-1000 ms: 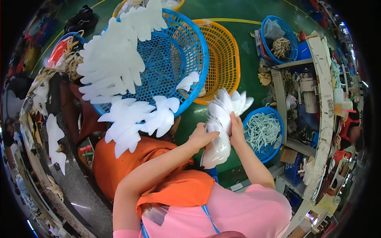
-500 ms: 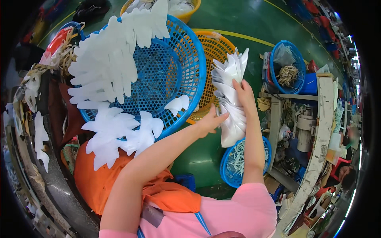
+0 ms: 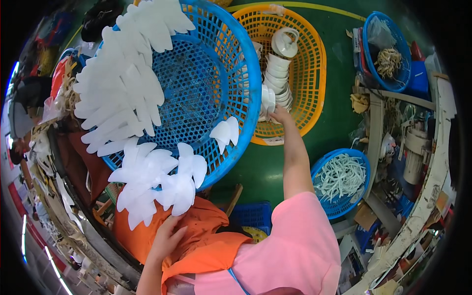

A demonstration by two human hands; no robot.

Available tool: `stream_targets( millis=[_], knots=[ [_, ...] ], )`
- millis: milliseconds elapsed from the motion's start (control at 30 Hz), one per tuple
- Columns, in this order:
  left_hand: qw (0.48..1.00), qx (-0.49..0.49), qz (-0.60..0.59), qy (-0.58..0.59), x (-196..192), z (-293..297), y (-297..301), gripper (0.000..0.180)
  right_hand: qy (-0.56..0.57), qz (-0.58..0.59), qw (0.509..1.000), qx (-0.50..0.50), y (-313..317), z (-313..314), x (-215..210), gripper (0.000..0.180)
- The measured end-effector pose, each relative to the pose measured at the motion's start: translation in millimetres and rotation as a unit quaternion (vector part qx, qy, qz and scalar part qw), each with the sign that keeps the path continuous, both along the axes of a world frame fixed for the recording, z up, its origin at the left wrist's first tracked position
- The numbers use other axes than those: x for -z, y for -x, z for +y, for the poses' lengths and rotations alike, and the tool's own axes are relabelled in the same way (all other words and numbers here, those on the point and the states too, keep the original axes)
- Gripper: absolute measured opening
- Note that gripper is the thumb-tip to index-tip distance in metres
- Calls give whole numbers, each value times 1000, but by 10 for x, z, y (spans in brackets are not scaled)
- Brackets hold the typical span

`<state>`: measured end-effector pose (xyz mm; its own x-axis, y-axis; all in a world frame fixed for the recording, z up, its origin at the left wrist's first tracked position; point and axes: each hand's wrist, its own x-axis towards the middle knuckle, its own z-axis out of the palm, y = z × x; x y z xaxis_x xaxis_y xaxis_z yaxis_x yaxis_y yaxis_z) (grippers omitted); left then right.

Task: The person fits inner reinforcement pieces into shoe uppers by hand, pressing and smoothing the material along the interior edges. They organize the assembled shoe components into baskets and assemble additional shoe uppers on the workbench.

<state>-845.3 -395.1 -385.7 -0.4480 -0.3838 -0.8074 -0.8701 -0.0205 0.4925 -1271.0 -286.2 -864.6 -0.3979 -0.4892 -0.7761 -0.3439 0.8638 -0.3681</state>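
Note:
My right hand (image 3: pixel 280 114) reaches down into the yellow basket (image 3: pixel 320 78), its fingers closed at the end of a stack of glossy white curved pieces (image 3: pixel 268 98); the fingertips are partly hidden. More nested white pieces (image 3: pixel 277 73) lie in that basket beside it. My left hand (image 3: pixel 168 238) is low over the orange apron (image 3: pixel 211 223), holding nothing, fingers apart. Just above it, flat white cut pieces (image 3: pixel 142 167) overlap on the near rim of the large blue basket (image 3: pixel 253 93). A long fanned row of similar white pieces (image 3: pixel 118 83) covers that basket's left side.
At right, a small blue basket (image 3: pixel 364 194) holds pale strips. Another blue basket (image 3: pixel 408 54) with a plastic bag and tan strips stands on a frame. A worn machine bench (image 3: pixel 430 191) lines the right side, and a cluttered dark table edge (image 3: pixel 93 236) the left.
Both hands were on the white stack above the floor. My right hand has moved left and away into the yellow basket; my left hand has let go and drawn back to the apron.

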Motion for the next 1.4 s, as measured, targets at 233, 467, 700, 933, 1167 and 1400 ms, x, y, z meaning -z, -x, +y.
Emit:
stream_targets(
  millis=[233, 467, 700, 933, 1167, 1400],
  knots=[
    [952, -288, 35, 101, 220, 182, -531, 25, 124, 56, 909, 395, -123, -366, 7, 78],
    [912, -268, -120, 285, 73, 457, -1286, 20, 242, 76, 909, 330, -206, -288, 74, 51],
    [865, -4, -211, 455, -4, 665, -2132, 14, 213, 197, 937, 195, 554, -424, -1401, 37],
    [850, 50, -213, 478, -103, 613, -1944, 13, 249, 386, 873, 163, 1263, -1117, -1296, 33],
    [836, 31, -144, 528, -311, 148, -1454, 17, 145, 51, 988, -5, -92, -366, -767, 48],
    [868, 116, -52, 480, -264, -195, -1397, 20, 218, 95, 971, 21, -1706, 639, -928, 23]
  ],
)
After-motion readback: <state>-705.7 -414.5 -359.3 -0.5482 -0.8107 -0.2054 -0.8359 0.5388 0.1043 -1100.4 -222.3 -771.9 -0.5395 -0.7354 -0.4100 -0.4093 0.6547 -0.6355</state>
